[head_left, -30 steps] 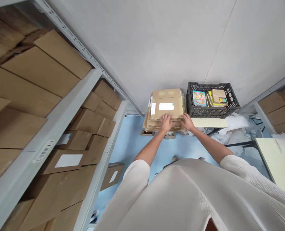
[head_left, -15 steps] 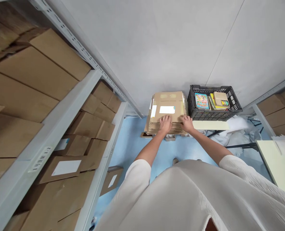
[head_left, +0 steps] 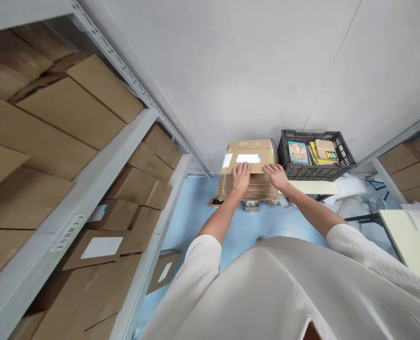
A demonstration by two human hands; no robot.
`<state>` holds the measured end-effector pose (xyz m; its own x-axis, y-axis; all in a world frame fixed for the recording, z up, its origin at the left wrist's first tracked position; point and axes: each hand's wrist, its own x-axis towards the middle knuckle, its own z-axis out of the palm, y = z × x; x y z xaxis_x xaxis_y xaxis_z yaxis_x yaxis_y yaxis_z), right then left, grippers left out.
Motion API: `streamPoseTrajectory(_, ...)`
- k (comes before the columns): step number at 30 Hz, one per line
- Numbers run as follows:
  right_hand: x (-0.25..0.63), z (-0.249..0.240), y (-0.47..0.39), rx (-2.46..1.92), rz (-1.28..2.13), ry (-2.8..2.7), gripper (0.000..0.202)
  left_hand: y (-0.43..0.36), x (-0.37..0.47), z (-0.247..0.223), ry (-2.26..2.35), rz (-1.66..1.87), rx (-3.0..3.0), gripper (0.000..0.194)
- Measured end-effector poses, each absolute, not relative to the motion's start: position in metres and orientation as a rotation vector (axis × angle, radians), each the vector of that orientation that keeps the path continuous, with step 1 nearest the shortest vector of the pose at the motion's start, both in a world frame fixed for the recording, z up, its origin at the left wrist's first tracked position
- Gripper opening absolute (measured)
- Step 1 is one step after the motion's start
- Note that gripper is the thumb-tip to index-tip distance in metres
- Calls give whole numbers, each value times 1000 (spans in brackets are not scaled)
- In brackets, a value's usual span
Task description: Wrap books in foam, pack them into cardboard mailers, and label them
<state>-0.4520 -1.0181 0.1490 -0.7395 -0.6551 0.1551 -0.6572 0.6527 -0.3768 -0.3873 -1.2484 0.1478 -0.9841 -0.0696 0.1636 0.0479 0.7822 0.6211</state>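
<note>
A stack of flattened cardboard boxes stands against the wall, its top sheet bearing two white labels. My left hand is on the front edge of that top sheet, fingers over the cardboard, thumb side hidden. Near the sheet's right front corner lies my right hand, its fingers reaching over the edge. The front of the top sheet looks raised from the layers below. To the right of the stack is a black plastic crate with picture books in it.
Grey metal shelving full of cardboard boxes fills the left side. A labelled box sits on the blue floor. At right are a pale tabletop, white plastic wrapping and another shelf with boxes.
The front edge of the top sheet has come up off the stack, with both hands at it. My hands have moved slightly up and the view has shifted a little.
</note>
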Motion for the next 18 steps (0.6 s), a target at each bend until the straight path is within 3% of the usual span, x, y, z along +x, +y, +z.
streamPoseTrajectory(12,-452,199,-993,1007,642,-2703,61,-1235,-398,195,-2634,-1011,-218,79)
streamPoseTrajectory(18,-432,220,-929,833,303,-2610,61,-1176,-416,221,-2743,-606,-436,81)
